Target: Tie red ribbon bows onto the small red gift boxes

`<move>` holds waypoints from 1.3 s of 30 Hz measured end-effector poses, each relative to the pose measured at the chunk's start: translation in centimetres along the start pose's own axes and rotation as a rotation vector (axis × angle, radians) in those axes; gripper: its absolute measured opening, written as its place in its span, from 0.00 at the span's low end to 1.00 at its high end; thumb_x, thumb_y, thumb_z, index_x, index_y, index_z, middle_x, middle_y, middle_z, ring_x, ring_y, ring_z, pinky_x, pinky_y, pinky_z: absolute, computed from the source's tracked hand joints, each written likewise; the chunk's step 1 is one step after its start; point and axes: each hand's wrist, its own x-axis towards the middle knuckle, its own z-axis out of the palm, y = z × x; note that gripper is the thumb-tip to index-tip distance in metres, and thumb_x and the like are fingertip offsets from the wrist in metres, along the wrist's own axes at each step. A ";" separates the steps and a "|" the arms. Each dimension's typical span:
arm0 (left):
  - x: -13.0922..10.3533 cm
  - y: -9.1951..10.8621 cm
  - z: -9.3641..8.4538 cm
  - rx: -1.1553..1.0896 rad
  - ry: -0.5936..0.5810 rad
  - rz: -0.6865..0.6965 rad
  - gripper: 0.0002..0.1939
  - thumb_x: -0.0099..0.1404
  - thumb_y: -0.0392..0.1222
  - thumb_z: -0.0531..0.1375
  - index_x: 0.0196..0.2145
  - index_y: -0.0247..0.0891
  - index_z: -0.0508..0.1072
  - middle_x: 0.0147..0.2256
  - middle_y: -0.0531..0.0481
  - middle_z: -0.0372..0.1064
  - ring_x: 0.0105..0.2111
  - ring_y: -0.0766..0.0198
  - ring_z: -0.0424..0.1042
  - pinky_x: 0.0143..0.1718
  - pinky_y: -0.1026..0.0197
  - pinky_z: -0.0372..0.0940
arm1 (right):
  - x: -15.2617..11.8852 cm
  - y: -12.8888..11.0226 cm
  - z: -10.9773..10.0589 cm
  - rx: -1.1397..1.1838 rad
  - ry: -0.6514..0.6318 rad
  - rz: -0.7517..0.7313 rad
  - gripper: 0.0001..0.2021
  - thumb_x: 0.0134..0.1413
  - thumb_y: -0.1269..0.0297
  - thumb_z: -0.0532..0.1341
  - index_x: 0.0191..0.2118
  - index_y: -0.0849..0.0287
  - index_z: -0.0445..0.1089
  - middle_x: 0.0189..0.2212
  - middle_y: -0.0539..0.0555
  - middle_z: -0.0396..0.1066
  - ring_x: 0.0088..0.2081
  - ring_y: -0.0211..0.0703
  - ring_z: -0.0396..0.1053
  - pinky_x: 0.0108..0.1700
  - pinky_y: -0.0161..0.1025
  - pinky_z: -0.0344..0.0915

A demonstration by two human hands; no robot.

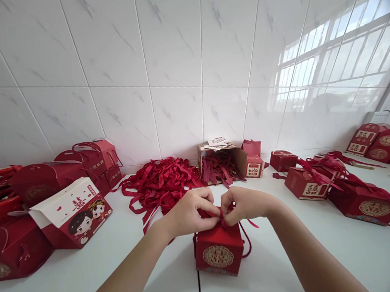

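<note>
A small red gift box (218, 252) with a round gold emblem on its front stands on the white table in front of me. Over its top, my left hand (194, 212) pinches a red ribbon from the left. My right hand (240, 207) pinches the same ribbon (222, 217) from the right, fingertips close to those of my left hand. The fingers partly cover the ribbon's knot or loop. A dark red cord handle (249, 244) hangs out at the box's right side.
Loose red ribbons (164, 178) lie in a pile behind my left hand. Beside them an open carton (238, 161) holds dark red pieces. Gift boxes stand at left, including a white-topped one (70, 213), and at right, some ribboned (366, 201). A tiled wall (180, 116) rises behind.
</note>
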 end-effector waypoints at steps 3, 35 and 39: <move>0.1 0.0 0.1 -0.028 0.010 -0.078 0.10 0.55 0.32 0.58 0.29 0.41 0.80 0.28 0.52 0.61 0.28 0.69 0.62 0.28 0.68 0.59 | 0.3 0.2 0.0 -0.005 0.041 -0.006 0.01 0.35 0.68 0.61 0.20 0.57 0.70 0.18 0.46 0.59 0.21 0.32 0.50 0.20 0.32 0.45; -0.1 -0.4 -0.7 -0.135 -0.072 -0.397 0.21 0.65 0.57 0.51 0.24 0.41 0.69 0.57 0.50 0.60 0.55 0.57 0.61 0.51 0.53 0.63 | 1.9 2.2 -0.1 -0.239 0.408 -0.075 0.01 0.44 0.69 0.59 0.26 0.59 0.67 0.33 0.53 0.71 0.36 0.43 0.66 0.34 0.35 0.59; -0.2 -0.4 -1.4 0.047 -0.066 -0.373 0.21 0.65 0.55 0.50 0.24 0.40 0.70 0.53 0.49 0.63 0.55 0.54 0.58 0.51 0.49 0.60 | 1.8 2.3 -0.3 -0.328 0.377 -0.063 0.03 0.41 0.69 0.61 0.24 0.59 0.66 0.33 0.52 0.69 0.34 0.42 0.65 0.33 0.35 0.58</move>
